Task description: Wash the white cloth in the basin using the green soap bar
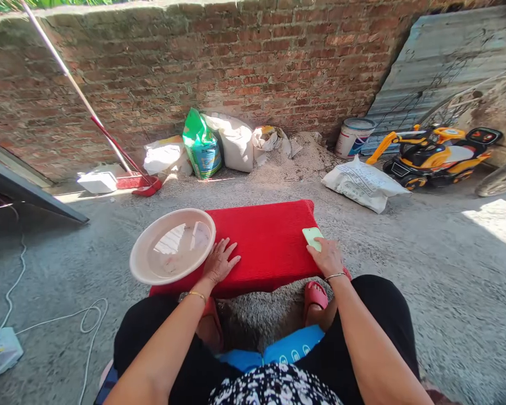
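Note:
A low bench or table covered in red cloth [261,236] stands in front of my knees. On its left end sits a wide pale pink basin [140,256] with water in it, reaching out past the edge. My left hand [220,261] lies flat on the cloth with fingers spread, right beside the basin's rim. At the right end, my right hand [328,257] is closed on a thin light green phone [311,233], which rests on or just over the cloth's right edge. Some of the right fingers are hidden beneath or behind it.
Along the brick wall [278,62] stand a green bag [203,149], white sacks [236,143] and a paint bucket [354,138]. A yellow toy excavator [442,154] and a white sack [365,183] are at right. A broom [145,188] leans left; a white cable [95,315] lies on the floor.

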Available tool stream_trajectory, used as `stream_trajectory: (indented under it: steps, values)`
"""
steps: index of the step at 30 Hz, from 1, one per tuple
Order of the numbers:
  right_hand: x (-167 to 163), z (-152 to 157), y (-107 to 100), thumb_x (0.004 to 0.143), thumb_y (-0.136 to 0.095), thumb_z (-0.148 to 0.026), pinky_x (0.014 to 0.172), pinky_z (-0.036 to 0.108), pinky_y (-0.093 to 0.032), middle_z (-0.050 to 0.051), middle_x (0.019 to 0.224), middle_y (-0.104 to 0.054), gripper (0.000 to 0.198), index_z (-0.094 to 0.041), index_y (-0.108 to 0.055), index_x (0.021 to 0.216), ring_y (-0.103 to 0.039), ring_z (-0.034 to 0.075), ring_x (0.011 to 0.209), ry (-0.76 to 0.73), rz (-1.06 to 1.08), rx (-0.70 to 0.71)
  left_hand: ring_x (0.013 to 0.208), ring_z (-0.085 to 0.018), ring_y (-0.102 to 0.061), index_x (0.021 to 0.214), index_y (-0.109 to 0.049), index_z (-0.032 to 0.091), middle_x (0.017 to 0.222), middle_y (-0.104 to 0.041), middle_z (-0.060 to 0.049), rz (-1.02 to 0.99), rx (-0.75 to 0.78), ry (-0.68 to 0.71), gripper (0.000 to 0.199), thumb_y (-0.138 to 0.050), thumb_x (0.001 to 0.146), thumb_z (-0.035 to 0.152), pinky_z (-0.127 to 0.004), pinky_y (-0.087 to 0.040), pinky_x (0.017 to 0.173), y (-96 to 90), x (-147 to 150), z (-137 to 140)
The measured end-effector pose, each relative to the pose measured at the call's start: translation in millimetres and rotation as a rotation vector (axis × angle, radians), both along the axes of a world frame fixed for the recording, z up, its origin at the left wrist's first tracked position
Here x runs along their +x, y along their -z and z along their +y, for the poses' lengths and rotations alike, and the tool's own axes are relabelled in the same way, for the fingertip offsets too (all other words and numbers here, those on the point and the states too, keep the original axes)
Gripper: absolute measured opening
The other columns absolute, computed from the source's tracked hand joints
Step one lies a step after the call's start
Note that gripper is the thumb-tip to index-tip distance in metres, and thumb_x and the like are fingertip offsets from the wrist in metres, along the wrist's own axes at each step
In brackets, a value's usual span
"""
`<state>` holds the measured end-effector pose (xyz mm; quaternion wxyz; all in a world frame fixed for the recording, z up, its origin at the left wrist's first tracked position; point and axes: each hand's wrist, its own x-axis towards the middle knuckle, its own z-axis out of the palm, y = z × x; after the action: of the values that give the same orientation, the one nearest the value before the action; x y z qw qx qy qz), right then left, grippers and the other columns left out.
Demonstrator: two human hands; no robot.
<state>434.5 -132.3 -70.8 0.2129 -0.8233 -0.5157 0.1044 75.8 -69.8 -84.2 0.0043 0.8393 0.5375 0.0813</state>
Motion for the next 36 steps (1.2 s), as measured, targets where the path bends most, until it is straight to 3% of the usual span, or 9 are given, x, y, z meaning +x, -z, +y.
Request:
stream_trajectory:
  steps: [7,11,15,18,21,25,31,33,36]
  values:
    - [-3,-9,-16,0.084,-0.058,-0.046,0.086,0.039,-0.042,0.013,0.11,-0.055,0.052,-0.025,-0.056,0.131,-0.056,0.027,0.099,-0.005,-0.101,-0.174,0.138,-0.027,-0.037,0.135,-0.054,0.022,0.148,-0.043,-0.011,-0.008,-0.002,0.01,0.051,-0.046,0.092,0.048,-0.046,-0.027,0.116,0.8,1,0]
    - [-13,-5,-16,0.085,-0.056,-0.042,0.084,0.036,-0.041,0.012,0.109,-0.054,0.047,-0.025,-0.058,0.128,-0.055,0.026,0.099,-0.005,-0.11,-0.096,0.138,-0.027,-0.037,0.134,-0.055,0.023,0.148,-0.044,-0.01,-0.032,-0.007,0.002,0.051,-0.048,0.09,0.048,-0.047,-0.028,0.116,2.2,2,-1]
    - [-56,6,-13,0.084,-0.057,-0.043,0.08,0.03,-0.041,0.01,0.108,-0.053,0.044,-0.027,-0.06,0.125,-0.053,0.023,0.098,-0.177,-0.096,0.018,0.139,-0.027,-0.037,0.134,-0.055,0.023,0.148,-0.043,-0.01,-0.055,-0.006,0.006,0.051,-0.048,0.09,0.048,-0.046,-0.028,0.116,2.2,2,-1]
    - [-96,13,-10,0.084,-0.058,-0.044,0.079,0.028,-0.041,0.008,0.106,-0.054,0.041,-0.029,-0.062,0.122,-0.053,0.021,0.096,-0.372,-0.11,0.022,0.138,-0.028,-0.037,0.134,-0.055,0.021,0.148,-0.043,-0.011,-0.054,-0.006,0.002,0.051,-0.047,0.091,0.048,-0.045,-0.027,0.117,0.9,3,-2]
    - [-110,19,-9,0.085,-0.058,-0.046,0.079,0.029,-0.041,0.008,0.103,-0.055,0.04,-0.031,-0.063,0.122,-0.054,0.021,0.094,-0.476,-0.165,-0.007,0.138,-0.029,-0.038,0.134,-0.055,0.021,0.148,-0.043,-0.011,-0.047,-0.004,-0.005,0.051,-0.048,0.09,0.047,-0.046,-0.028,0.116,-0.3,4,-3]
    - [-66,21,-16,0.087,-0.054,-0.048,0.077,0.029,-0.043,0.008,0.105,-0.054,0.042,-0.034,-0.06,0.126,-0.056,0.022,0.095,-0.397,-0.222,-0.113,0.137,-0.029,-0.038,0.133,-0.056,0.022,0.148,-0.044,-0.011,-0.041,0.005,0.001,0.051,-0.048,0.09,0.048,-0.047,-0.028,0.116,-0.6,4,-3]
    - [28,8,-30,0.089,-0.048,-0.052,0.076,0.036,-0.045,0.012,0.108,-0.054,0.049,-0.027,-0.057,0.13,-0.058,0.025,0.09,0.082,-0.235,-0.213,0.138,-0.029,-0.038,0.134,-0.055,0.022,0.148,-0.044,-0.011,-0.02,0.014,0.01,0.052,-0.047,0.09,0.048,-0.046,-0.029,0.115,2.5,2,-2]
    - [31,6,-30,0.089,-0.046,-0.054,0.075,0.036,-0.044,0.012,0.107,-0.054,0.048,-0.027,-0.058,0.128,-0.058,0.025,0.091,0.14,-0.206,-0.162,0.137,-0.03,-0.038,0.134,-0.055,0.022,0.148,-0.044,-0.012,-0.01,0.03,0.016,0.052,-0.048,0.09,0.048,-0.047,-0.029,0.115,4.6,1,-2]
    - [5,6,-24,0.089,-0.048,-0.052,0.073,0.031,-0.043,0.009,0.106,-0.054,0.045,-0.029,-0.059,0.126,-0.057,0.022,0.09,0.003,-0.165,-0.1,0.136,-0.031,-0.04,0.133,-0.056,0.02,0.146,-0.045,-0.014,0.007,0.048,0.012,0.05,-0.049,0.089,0.045,-0.049,-0.029,0.114,7.1,4,-2]
